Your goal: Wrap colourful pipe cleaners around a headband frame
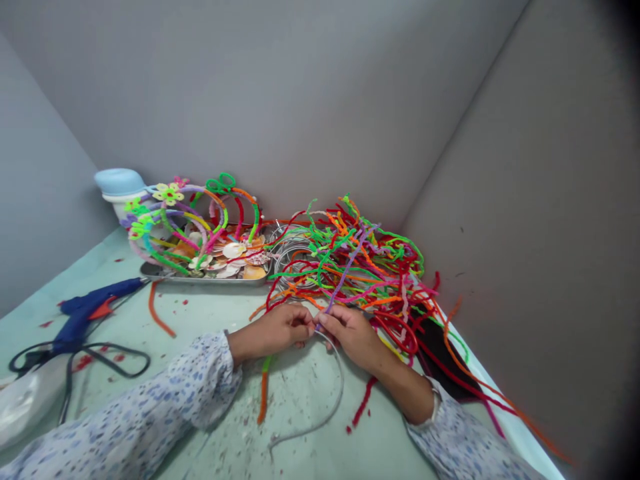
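Note:
Both hands meet over the table with their fingertips almost touching. My right hand (354,335) pinches a purple pipe cleaner (351,263) near its lower end, while its long free part slants up over the pile. My left hand (277,330) is closed at the same spot, its thumb and fingers on the end of a curved grey wire (342,381). The wire bends down below the hands to a loose end on the table. Fingers partly cover the place where wire and pipe cleaner meet.
Behind my right hand lies a tangled heap of coloured pipe cleaners (380,267), beside coiled wire (287,257). A metal tray (210,281) holds shells and decorated hoops (240,217). A blue glue gun (95,307) with its cord, a lidded cup (120,183) and a clear bag (33,400) are left.

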`<state>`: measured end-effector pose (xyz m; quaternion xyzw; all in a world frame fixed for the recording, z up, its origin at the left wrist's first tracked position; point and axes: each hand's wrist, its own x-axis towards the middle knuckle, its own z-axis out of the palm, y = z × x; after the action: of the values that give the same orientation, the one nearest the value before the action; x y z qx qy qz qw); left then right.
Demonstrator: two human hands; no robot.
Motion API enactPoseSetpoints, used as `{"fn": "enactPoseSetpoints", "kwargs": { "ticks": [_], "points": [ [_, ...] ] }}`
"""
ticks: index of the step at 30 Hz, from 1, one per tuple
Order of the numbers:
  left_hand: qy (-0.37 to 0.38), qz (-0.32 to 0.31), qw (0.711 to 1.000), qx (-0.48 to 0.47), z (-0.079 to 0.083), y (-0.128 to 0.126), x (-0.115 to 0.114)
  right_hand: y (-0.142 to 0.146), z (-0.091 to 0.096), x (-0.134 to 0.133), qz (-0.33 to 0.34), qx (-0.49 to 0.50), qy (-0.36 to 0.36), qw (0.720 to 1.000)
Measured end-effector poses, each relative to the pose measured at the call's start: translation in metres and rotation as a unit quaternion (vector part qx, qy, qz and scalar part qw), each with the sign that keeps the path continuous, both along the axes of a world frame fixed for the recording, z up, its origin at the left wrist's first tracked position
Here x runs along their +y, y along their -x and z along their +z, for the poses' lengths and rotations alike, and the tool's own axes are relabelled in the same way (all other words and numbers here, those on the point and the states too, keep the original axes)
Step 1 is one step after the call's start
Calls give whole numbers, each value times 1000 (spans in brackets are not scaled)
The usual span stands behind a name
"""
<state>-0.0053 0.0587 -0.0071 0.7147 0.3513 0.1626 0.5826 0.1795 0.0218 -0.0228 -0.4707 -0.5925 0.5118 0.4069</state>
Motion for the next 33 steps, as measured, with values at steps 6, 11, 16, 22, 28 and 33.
{"fn": "enactPoseSetpoints", "kwargs": {
  "ticks": [6, 11, 16, 22, 28, 33],
  "points": [
    [13, -14, 1000, -2, 0, 0, 0, 1, 1, -1, -7, -8, -27, 1000],
    [28, -16, 999, -4, 1, -1, -1, 2, 3, -1, -8, 2, -9, 1000],
    [33, -20, 999, -8, -1, 0, 0, 4, 7, -1, -12, -6, -9, 1000],
    [22, -34, 999, -12, -2, 3, 1, 4, 7, -2, -8, 2, -2, 1000],
    [-20, -33, 999, -10, 4, 3, -2, 2, 3, -1, -11, 0, 1, 1000],
    [-35, -18, 999, -11, 0, 1, -3, 1, -1, 1, -8, 13, 7, 1000]
  ]
}}
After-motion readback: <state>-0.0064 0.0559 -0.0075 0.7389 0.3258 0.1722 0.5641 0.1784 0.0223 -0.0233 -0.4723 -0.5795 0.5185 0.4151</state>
